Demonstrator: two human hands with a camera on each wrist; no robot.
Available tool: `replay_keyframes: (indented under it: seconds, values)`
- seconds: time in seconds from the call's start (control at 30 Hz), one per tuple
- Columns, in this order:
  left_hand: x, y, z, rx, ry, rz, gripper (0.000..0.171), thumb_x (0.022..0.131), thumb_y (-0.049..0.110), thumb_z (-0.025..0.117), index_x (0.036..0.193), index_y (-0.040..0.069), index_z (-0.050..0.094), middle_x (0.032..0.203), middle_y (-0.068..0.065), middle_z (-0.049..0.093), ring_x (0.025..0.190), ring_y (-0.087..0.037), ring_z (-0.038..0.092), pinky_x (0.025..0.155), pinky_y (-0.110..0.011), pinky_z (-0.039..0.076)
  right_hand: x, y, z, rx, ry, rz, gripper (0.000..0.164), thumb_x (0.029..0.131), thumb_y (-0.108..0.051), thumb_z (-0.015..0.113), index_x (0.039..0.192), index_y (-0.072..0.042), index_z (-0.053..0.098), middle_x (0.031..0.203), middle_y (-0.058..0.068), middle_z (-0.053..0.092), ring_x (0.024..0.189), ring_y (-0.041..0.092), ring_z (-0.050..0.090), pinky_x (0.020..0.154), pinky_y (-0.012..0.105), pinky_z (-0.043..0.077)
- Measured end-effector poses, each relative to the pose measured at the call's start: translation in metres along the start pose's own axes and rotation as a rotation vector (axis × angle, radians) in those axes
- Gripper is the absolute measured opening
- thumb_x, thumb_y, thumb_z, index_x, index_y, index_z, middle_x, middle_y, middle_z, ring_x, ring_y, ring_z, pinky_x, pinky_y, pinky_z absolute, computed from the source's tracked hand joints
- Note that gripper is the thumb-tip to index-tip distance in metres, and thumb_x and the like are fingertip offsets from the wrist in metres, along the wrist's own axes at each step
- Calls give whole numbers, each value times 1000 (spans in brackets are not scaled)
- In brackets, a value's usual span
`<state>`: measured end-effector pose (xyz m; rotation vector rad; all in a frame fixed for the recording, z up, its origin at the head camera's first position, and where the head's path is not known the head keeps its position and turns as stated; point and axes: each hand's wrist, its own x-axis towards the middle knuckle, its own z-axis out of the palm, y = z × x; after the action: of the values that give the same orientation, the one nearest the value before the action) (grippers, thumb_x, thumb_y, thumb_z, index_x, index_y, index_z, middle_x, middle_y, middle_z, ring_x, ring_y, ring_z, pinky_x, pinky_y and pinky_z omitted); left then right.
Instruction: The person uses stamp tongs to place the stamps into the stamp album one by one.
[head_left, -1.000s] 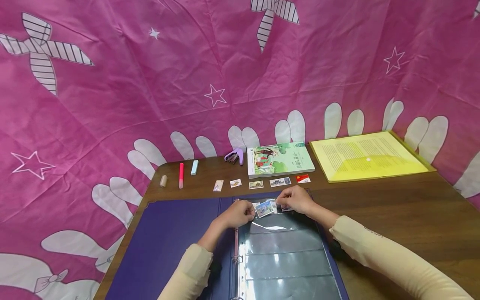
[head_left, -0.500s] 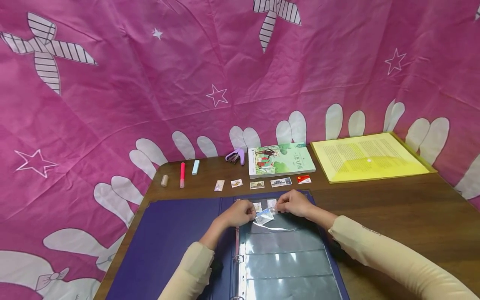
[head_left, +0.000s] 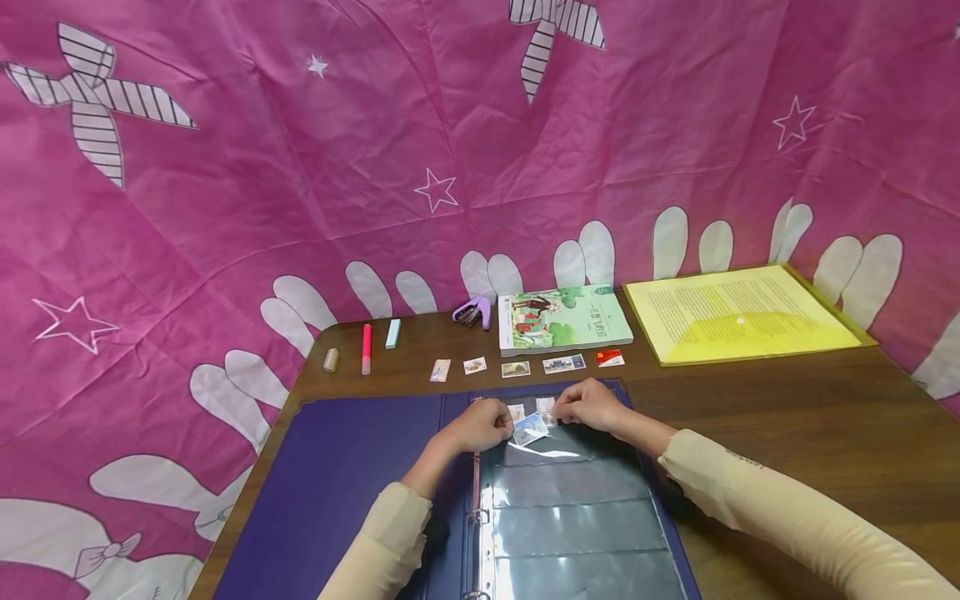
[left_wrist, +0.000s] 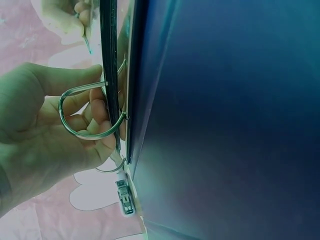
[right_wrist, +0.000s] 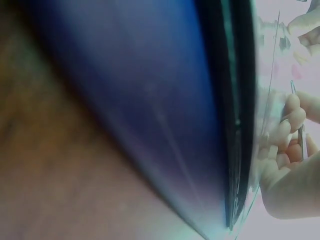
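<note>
Where rectangular stamps [head_left: 531, 429] cluster, glossy pockets [head_left: 573, 485] gleam

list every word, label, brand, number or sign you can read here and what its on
None reads clearly.
Green book: title characters, too small.
Yellow folder: lines of print, too small.
Right sleeve: dark marking, too small.
Red stamp: yellow emblem, too small to identify.
Other stamps: nothing readable.

Lettering on the book [head_left: 566, 320] and yellow folder [head_left: 742, 313] is too small to read.
</note>
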<state>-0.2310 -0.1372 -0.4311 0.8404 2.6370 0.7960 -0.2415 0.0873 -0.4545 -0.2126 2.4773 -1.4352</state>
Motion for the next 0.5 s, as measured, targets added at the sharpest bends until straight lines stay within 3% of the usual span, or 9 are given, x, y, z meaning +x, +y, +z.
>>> replay_keyframes:
  seconds: [0.07, 0.13, 0.2, 0.3, 0.5]
  values:
    - [0, 0, 0, 5, 1, -1, 10, 80, -3, 56, 74, 0, 64, 61, 2, 51, 53, -6, 42, 59, -20, 39, 0, 0, -1, -22, -23, -7, 11, 79, -13, 67, 77, -4, 73, 60, -4, 59, 59, 9, 50, 56, 24, 42]
    - [1, 1, 0, 1, -1, -12, 11, 79, -4, 55, 74, 0, 63, 60, 2, 51, 52, -6, 41, 71, -24, 42, 0, -1, -1, -42, -53, -20, 10, 79, -13, 67, 76, -5, 73, 58, -4, 57, 58, 10, 49, 56, 24, 41]
    - [1, 1, 1, -5, -6, -26, 12, 80, -5, 54, 73, 1, 62, 58, 4, 47, 51, -6, 40, 84, -31, 40, 0, -2, -2, -58, -80, -28, 11, 78, -14, 68, 76, -5, 73, 57, -4, 57, 58, 10, 49, 57, 24, 41]
    - [2, 1, 2, -4, -7, -35, 13, 79, -5, 54, 71, 2, 61, 56, 5, 42, 51, -6, 38, 90, -35, 37, 0, -3, -3, -77, -110, -48, 11, 78, -14, 68, 75, -4, 72, 57, -4, 57, 57, 9, 49, 56, 23, 42]
    - [2, 1, 3, -5, -13, -21, 12, 79, -6, 54, 73, -1, 62, 58, 5, 44, 51, -6, 38, 64, -20, 36, 0, -5, -3, -76, -142, -45, 11, 77, -12, 69, 76, -2, 72, 55, -5, 57, 54, 7, 49, 54, 21, 41]
